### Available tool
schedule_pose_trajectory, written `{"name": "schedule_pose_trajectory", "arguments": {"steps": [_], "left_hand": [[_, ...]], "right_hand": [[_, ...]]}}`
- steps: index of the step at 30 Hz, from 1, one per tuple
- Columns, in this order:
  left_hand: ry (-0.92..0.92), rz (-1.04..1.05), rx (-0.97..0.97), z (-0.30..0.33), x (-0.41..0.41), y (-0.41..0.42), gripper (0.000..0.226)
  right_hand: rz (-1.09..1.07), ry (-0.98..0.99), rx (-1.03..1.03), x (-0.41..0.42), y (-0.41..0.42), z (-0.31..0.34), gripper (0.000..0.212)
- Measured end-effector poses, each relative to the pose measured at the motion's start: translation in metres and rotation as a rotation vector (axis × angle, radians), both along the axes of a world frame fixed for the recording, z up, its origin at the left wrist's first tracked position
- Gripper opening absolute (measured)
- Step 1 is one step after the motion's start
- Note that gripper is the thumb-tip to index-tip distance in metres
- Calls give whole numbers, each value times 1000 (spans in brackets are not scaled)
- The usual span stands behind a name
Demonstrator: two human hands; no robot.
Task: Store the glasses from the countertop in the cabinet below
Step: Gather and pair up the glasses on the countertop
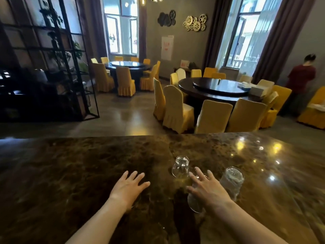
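1. Black metal shelf (52, 67) with plants, upper left.
2. Round table (129, 65) ringed by yellow chairs, upper middle.
3. Second round table (216, 88) with yellow chairs (177, 110), right of centre.
4. Gear wall ornaments (195, 22), top centre.
5. Person in red shirt (301, 80), far right.

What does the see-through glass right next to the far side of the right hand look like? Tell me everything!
The tall glass is clear, seemingly ribbed, and stands upside down, thick base up, on the dark marble countertop. It looks empty. It stands just beyond the open right hand, whose wrist hides its lower edge; whether they touch is unclear.
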State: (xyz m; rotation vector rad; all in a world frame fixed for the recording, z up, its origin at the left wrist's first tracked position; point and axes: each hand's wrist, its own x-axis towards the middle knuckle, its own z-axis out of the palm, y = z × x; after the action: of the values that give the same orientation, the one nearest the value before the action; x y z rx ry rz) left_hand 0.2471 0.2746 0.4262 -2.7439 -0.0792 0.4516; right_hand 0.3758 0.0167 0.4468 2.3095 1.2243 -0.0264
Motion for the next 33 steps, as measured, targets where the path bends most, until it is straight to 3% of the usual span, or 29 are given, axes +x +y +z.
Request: {"name": "schedule_pose_trajectory", "arguments": {"steps": [5, 8, 10, 13, 15, 18, 21, 25, 33], "left_hand": [[42, -122, 125, 0, 17, 4, 69], [33, -61, 40, 7, 23, 6, 70], [-112, 74, -231, 10, 21, 7, 75], [-592, 369, -806, 6, 10, -2, 79], [-815, 535, -1161, -4, 7, -17, 87], [-942, 643, -1455, -26, 15, -45, 90], [-972, 648, -1509, -44, 20, -72, 87], [-1007, 672, -1491, -59, 25, -95, 88], [-897, 680, -1350, -48, 27, -108, 95]], "right_hand": [[98, -143, -65, 0, 9, 6, 36], [102, -132, 49, 6, 3, 17, 31], [31, -45, 301, 11, -10, 20, 33], [-202, 100, 827, 5, -40, 2, 62], [-431, 336, 1153, -8, -51, -14, 69], [-579, 639, 1307, -15, -58, -32, 76], [-579, 762, 1322, -14, -58, -40, 84], [-627, 821, 1375, -10, -59, -47, 65], [-518, 867, 1248, 0, -66, -42, 90]]}}
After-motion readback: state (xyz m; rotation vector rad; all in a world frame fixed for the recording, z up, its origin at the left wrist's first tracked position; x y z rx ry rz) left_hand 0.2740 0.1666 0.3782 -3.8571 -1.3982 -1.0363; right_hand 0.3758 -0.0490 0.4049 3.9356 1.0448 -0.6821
